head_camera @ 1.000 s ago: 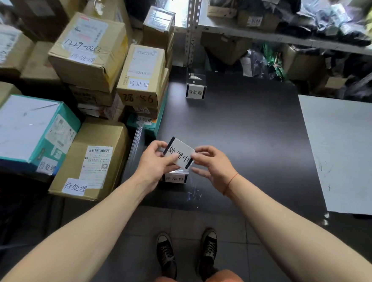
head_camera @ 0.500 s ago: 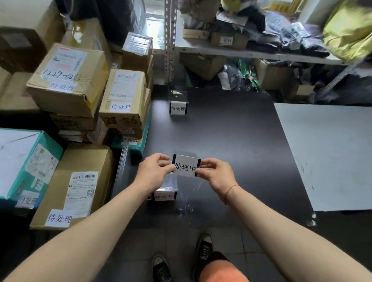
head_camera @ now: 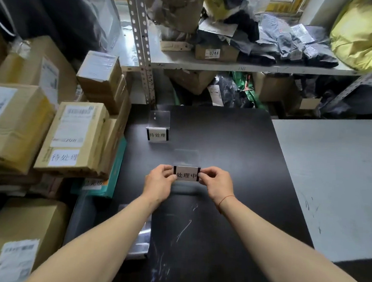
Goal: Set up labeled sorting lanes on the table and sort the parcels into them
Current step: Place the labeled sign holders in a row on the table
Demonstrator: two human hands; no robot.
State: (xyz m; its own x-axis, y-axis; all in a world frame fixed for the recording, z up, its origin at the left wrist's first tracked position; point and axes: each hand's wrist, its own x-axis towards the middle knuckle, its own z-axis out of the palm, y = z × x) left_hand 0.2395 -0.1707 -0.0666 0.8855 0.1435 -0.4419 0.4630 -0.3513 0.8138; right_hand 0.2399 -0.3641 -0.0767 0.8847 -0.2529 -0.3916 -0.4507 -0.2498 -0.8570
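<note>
At the middle of the dark tabletop (head_camera: 234, 157) we hold the sign holder (head_camera: 186, 173), a clear stand whose card reads 处理中. Our left hand (head_camera: 158, 186) pinches its left edge and our right hand (head_camera: 216, 183) pinches its right edge, fingers curled on both. Whether its base already touches the surface we cannot tell; a clear back panel shows just beyond the card.

Compared with a second ago, the card has been turned from a tilt to level and carried from the near edge toward the table's centre. It now sits in line with, and nearer than, the first sign (head_camera: 157, 135), marked 待处理, which stands toward the far left. We judge this to be placement of the second lane marker; releasing it squarely facing us would complete that step.

Another clear holder (head_camera: 140, 236) lies at the near left edge, partly hidden by our left forearm; its text is not legible now.

Left of the table, stacked parcels (head_camera: 71, 137) wait, several bearing 待处理 stickers. None rests in a lane yet, so sorting has not begun. A pale board (head_camera: 336, 177) covers the right of the table, and a metal shelf (head_camera: 230, 65) with bags and boxes stands beyond.
</note>
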